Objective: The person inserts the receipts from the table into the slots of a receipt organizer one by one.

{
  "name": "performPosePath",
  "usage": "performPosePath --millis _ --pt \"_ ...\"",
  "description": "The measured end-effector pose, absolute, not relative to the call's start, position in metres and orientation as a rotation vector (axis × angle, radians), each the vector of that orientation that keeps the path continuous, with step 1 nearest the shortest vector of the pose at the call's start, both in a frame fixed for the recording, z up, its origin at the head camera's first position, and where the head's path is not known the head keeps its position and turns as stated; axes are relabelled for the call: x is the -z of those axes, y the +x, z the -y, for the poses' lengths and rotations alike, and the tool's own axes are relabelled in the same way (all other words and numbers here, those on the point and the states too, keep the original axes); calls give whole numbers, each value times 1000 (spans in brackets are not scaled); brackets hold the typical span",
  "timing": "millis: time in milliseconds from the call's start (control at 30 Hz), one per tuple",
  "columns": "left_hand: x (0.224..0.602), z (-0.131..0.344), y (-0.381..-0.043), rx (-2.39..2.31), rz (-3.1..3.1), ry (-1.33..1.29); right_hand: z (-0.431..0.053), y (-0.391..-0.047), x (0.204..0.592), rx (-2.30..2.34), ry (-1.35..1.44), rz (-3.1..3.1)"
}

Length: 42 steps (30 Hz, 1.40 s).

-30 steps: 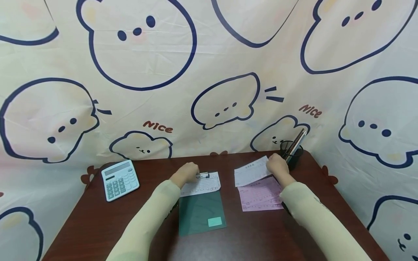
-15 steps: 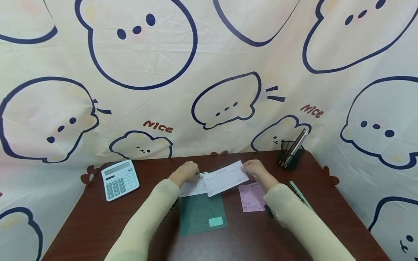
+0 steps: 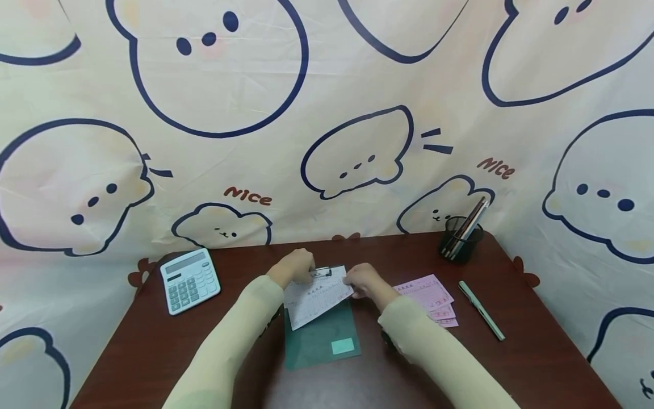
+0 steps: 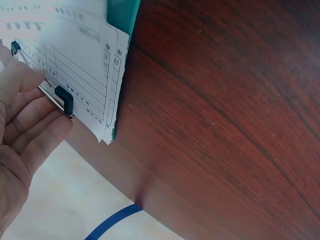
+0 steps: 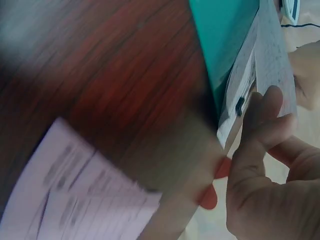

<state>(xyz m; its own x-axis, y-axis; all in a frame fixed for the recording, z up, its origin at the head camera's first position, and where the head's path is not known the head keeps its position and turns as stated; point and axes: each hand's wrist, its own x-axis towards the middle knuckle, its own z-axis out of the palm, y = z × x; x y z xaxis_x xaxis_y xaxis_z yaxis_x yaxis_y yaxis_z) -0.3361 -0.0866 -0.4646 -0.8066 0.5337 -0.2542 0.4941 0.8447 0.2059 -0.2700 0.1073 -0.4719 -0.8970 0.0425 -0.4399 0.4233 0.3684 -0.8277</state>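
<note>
A green clipboard (image 3: 327,338) lies mid-table with printed white forms (image 4: 85,75) under its metal clip (image 4: 56,95). My left hand (image 3: 295,266) grips the clip at the far end, thumb on top and fingers behind, as the left wrist view shows. A loose white printed slip (image 3: 315,304) slants over the board and covers much of the clipped forms. Its right corner is pinched between thumb and fingers of my right hand (image 3: 365,280). In the right wrist view the slip (image 5: 274,75) stands tilted above the clipped stack, near the clip's black end.
Several pink slips (image 3: 428,294) lie fanned out to the right, partly behind the right sleeve. Beyond them rests a light green pen (image 3: 482,311). A black mesh pen holder (image 3: 460,245) stands at the back right, and a pale blue calculator (image 3: 190,281) at the back left.
My right hand has carried the white slip left from above the pink slips to over the clipboard. The pink slips and pen are uncovered. My left hand stays at the clip.
</note>
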Motion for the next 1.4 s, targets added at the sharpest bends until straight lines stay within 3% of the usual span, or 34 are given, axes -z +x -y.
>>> performPosePath --millis 367,1400 --pt "464 91 -333 -57 -2781 796 -91 -270 497 1533 481 -2291" --pt "470 86 -338 -106 -2761 836 -91 -289 504 1168 410 -2479"
